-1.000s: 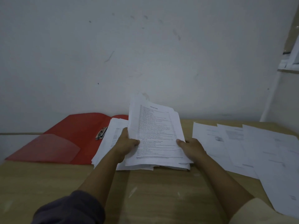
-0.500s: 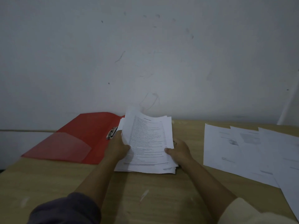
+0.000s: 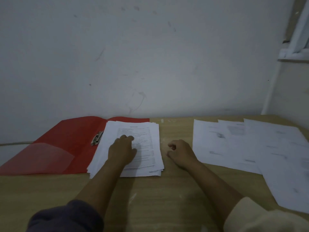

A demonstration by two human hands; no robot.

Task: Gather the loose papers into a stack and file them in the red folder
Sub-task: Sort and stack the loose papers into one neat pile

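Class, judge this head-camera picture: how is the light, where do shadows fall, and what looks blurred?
Head view: dim light, no glare; the left hand casts a soft shadow on the stack; the loose sheets at right are smeared, their print unreadable; the left sleeve is out of focus.

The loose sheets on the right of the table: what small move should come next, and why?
Probably the right hand should reach for the nearest of the loose sheets. It holds nothing, and they lie spread apart from the stack, which lies on the red folder under the left hand.
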